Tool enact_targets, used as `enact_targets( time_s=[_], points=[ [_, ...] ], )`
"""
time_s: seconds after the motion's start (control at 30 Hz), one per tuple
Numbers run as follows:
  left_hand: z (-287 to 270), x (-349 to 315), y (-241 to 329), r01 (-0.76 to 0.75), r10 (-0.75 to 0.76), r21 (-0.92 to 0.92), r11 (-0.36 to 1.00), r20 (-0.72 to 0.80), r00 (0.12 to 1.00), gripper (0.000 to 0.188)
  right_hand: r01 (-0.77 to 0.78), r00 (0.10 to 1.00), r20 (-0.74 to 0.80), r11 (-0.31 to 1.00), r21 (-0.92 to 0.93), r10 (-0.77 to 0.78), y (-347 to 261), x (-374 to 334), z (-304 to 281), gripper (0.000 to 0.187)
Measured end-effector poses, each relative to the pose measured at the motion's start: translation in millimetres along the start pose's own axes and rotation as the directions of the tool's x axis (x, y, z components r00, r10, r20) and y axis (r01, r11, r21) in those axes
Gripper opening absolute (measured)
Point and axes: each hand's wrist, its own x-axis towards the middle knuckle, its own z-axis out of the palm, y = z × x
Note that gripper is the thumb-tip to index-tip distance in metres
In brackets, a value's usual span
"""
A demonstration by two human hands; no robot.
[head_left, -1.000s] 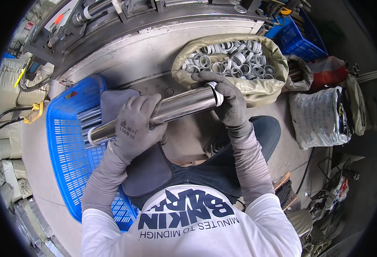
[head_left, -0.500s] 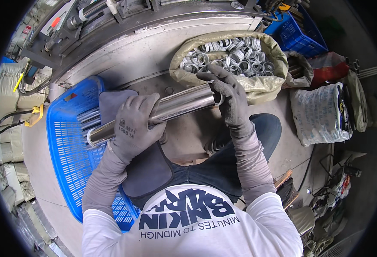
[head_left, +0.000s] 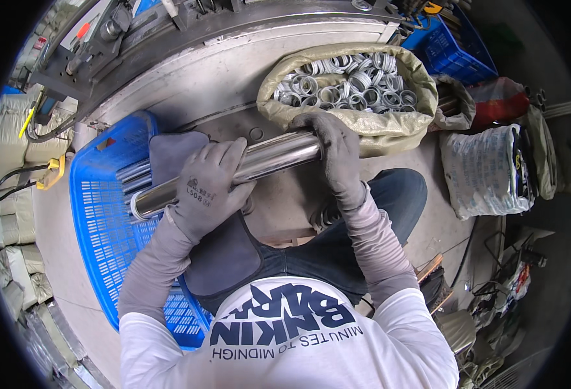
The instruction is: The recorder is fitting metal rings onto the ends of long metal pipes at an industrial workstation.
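A shiny metal tube (head_left: 279, 156) lies slantwise across my lap, its right end higher in the view. My left hand (head_left: 211, 185), in a grey glove, is closed round it left of the middle. A white ring (head_left: 134, 206) sits at the tube's left end. My gloved right hand (head_left: 335, 152) wraps over the right end, its fingers bent across the top; that end and anything under the palm are hidden. Beyond the right hand stands a woven sack (head_left: 389, 133) full of grey-white rings (head_left: 357, 84).
A blue plastic basket (head_left: 101, 259) with several metal tubes (head_left: 134, 178) is at my left. A machine bench (head_left: 169, 48) runs along the far side. A blue crate (head_left: 457, 58) stands at the far right, a white bag (head_left: 483, 172) nearer. One loose ring (head_left: 256, 133) lies on the floor.
My right hand has moved slightly left and closed over the tube's right end; its fingers were raised and the ring-like end showed before. The left hand keeps its hold.
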Motion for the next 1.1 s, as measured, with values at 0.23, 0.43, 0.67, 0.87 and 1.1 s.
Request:
enact_targets(
  time_s=[0.23, 0.43, 0.67, 0.87, 1.1],
  points=[
    [2.9, -0.1, -4.0, 0.006, -0.008, 0.040, 0.999, 0.063, 0.998, 0.073, -0.136, 0.988, 0.060, 0.985, -0.109, 0.143, 7.2, 3.6, 10.9, 0.047],
    [-6.4, 5.7, -8.8, 0.047, -0.059, 0.134, 0.990, 0.084, 0.995, 0.071, -0.144, 0.990, -0.008, 0.990, -0.003, 0.144, 18.6, 22.2, 3.1, 0.030],
    [-32.9, -13.3, -36.7, 0.101, -0.114, 0.176, 0.979, 0.065, 0.991, 0.068, -0.378, 0.872, -0.237, 0.283, -0.881, 0.428, 135.3, 112.5, -95.4, 0.069],
    [-71.9, 108.8, -95.0, 0.052, 0.099, 0.447, 0.893, -0.308, 0.946, 0.060, -0.297, 0.897, -0.223, 0.145, -0.944, 0.382, 159.0, 101.8, -112.0, 0.060],
    [-93.9, 247.9, -191.7, 0.322, -0.159, 0.661, 0.677, -0.296, 0.942, 0.084, -0.335, 0.939, -0.183, 0.898, -0.286, 0.292, 61.7, 73.0, -86.9, 0.059]
  ],
)
